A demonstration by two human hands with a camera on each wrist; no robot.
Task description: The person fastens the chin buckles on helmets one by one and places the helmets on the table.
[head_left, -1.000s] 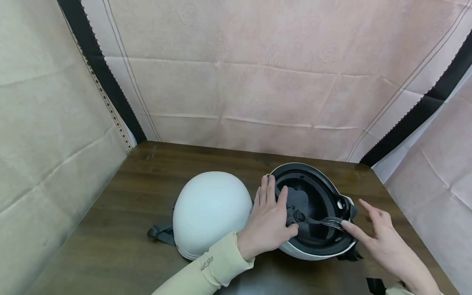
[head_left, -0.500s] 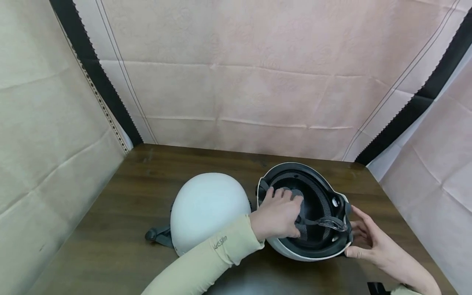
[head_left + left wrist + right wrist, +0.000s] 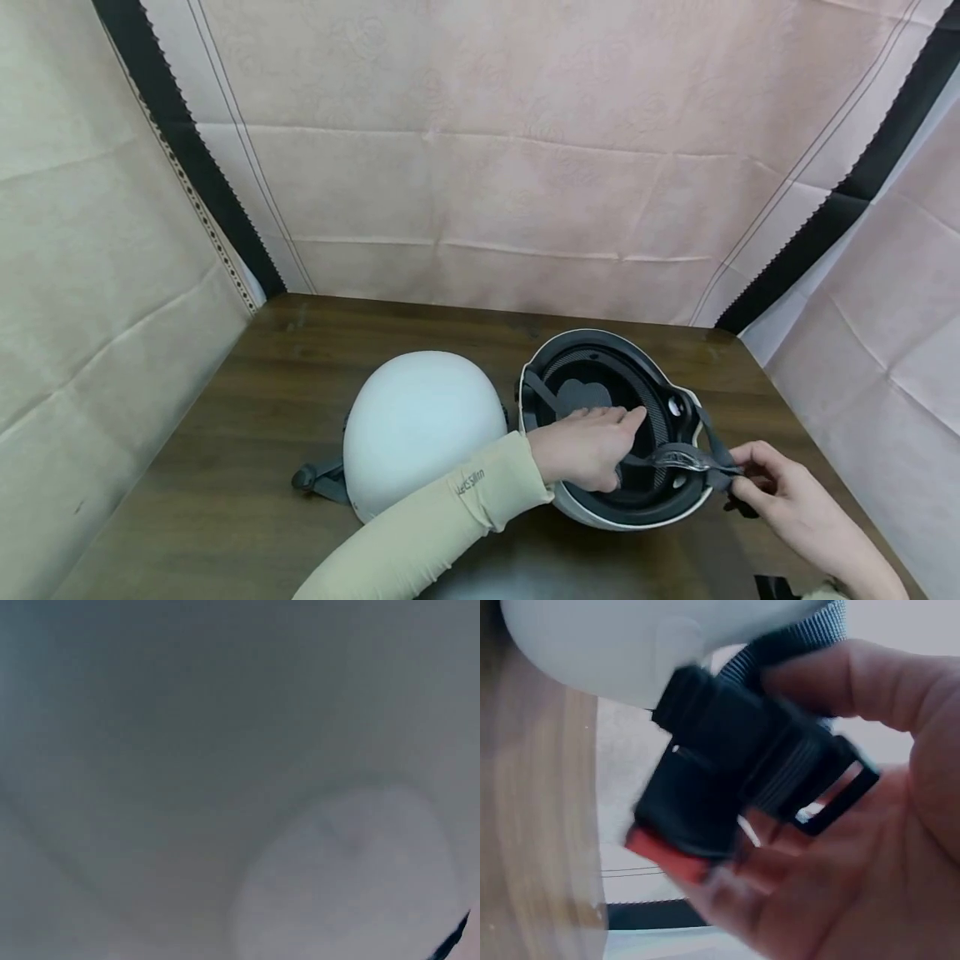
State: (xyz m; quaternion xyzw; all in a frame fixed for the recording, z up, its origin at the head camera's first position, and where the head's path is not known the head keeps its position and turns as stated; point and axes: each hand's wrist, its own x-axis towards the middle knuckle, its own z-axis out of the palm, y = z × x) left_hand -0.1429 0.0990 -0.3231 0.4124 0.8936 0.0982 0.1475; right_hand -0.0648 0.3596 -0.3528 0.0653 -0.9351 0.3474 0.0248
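Observation:
An upturned white helmet (image 3: pixel 600 517) shows its black lining and grey straps in the head view. My left hand (image 3: pixel 581 450) reaches into it with bent fingers, gripping a grey chin strap (image 3: pixel 542 389) that runs in from the left rim; the fingertips are hidden. At the right rim, my right hand (image 3: pixel 783 504) pinches another strap (image 3: pixel 716 442). The right wrist view shows this hand (image 3: pixel 870 825) with black ribbed webbing (image 3: pixel 787 649) and a black plastic buckle (image 3: pixel 742 750) with a red tab. The left wrist view is only a dim grey blur.
A second white helmet (image 3: pixel 423 425) stands dome up just left of the first, its strap end (image 3: pixel 318 479) lying out on the brown wooden table (image 3: pixel 225 458). Pale fabric walls (image 3: pixel 487 167) enclose the table at the back and both sides.
My left hand, first spread flat at the helmet's left side, has moved right over the lining and bent its fingers. My right hand went to the outer rim and drew a strap out.

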